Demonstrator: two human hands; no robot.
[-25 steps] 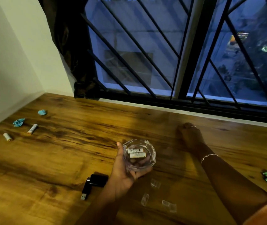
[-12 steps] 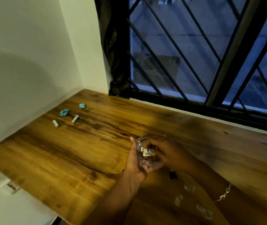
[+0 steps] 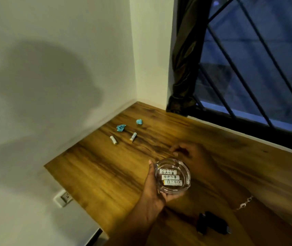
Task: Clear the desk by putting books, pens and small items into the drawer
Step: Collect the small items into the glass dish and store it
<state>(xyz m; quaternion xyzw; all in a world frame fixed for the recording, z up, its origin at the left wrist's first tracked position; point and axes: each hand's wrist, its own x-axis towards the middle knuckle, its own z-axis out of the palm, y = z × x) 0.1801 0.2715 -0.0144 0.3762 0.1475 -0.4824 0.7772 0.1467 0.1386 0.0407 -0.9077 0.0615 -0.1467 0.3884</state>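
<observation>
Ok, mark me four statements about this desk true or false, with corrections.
1. The left hand holds a glass dish with three batteries in it. True.
2. Two loose batteries lie on the desk near the wall. True.
3. The blue scraps lie inside the dish. False: they lie on the desk, beyond the loose batteries.
4. The right hand reaches into the dish. False: it is over the desk, beyond the dish.
</observation>
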